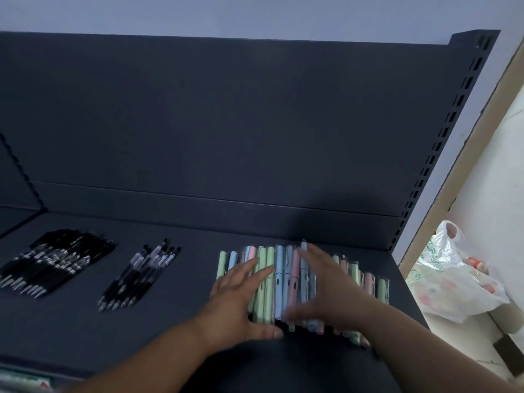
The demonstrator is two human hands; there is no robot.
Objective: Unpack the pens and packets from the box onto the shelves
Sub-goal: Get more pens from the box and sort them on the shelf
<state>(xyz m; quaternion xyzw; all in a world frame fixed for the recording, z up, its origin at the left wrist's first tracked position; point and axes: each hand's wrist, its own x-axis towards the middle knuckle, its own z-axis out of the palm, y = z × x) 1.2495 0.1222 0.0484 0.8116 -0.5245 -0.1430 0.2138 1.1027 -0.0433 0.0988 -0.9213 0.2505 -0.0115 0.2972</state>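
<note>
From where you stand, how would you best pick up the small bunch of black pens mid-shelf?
Probably across its middle, from above. The small bunch of black pens lies flat on the shelf, side by side and slanted, so a thumb on one long side and fingers on the other would gather them all. A grip at one end would likely let them fan out.

Two bare arms reach over the near edge of the shelf point(170, 321), the left forearm point(158, 355) from the lower left, the right forearm point(419, 341) from the lower right. The left hand point(241, 293) lies palm down, fingers point(256, 269) straight and slightly spread, thumb stretched sideways. The right hand point(333, 290), blurred, is flat and palm down just beside it, fingers point(313, 255) pointing toward the shelf's back edge
</note>
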